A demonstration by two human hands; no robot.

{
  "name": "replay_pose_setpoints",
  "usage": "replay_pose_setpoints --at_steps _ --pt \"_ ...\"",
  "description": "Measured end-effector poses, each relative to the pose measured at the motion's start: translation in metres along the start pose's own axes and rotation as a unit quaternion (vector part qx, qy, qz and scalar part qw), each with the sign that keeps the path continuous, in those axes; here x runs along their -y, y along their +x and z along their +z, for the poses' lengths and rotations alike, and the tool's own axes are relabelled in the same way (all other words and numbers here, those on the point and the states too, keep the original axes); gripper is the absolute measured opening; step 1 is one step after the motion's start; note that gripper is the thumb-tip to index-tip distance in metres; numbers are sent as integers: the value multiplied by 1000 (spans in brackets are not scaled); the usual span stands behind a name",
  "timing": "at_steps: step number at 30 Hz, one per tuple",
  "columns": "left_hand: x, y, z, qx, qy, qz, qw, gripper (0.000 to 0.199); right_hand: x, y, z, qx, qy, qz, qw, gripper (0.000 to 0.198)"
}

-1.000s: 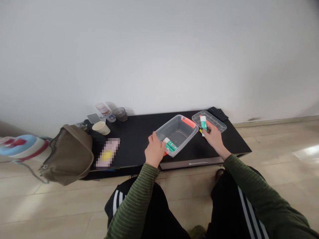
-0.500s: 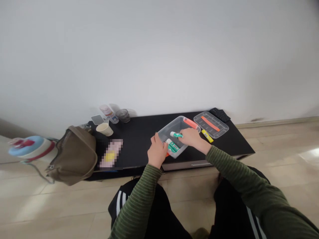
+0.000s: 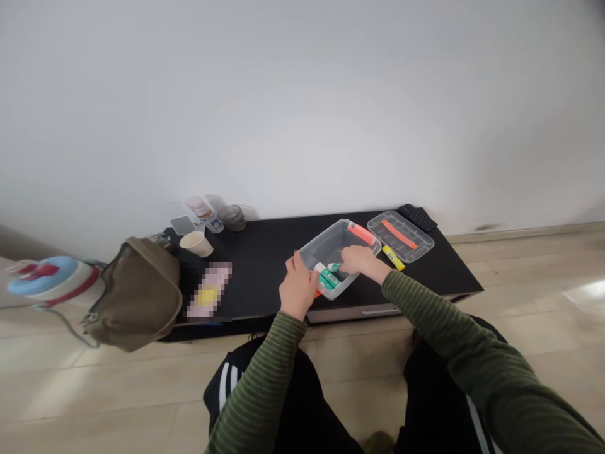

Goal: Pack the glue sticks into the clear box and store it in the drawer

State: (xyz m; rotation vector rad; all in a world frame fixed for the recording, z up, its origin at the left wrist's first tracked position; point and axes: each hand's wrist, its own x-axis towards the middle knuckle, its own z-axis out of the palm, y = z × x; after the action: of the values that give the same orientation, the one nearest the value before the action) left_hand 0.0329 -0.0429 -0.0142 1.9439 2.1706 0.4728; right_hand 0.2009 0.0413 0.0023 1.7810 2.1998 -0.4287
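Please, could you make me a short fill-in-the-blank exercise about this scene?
1. The edge of the box is gripped by the ____ hand.
2. The stick in the right hand is white and ____.
3. The marker-like item beside the lid is ____.
4. The tabletop is ____.

Missing words: left; green; yellow; black.

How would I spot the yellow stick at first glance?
Find the long black cabinet against the wall. Toward its right end lies a clear lid with an orange strip; the yellow stick lies along the lid's near side. Yellow sets it apart from the green-and-white sticks in the box.
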Motion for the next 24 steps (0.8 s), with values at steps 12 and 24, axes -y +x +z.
replay_pose_setpoints --at_steps 12,24 --pt "0 0 0 -1 -10 -3 1000 64 8 13 -3 117 -45 -70 990 40" --pt "-1 3 -2 10 -13 -5 1000 63 11 3 3 8 -5 -32 999 32"
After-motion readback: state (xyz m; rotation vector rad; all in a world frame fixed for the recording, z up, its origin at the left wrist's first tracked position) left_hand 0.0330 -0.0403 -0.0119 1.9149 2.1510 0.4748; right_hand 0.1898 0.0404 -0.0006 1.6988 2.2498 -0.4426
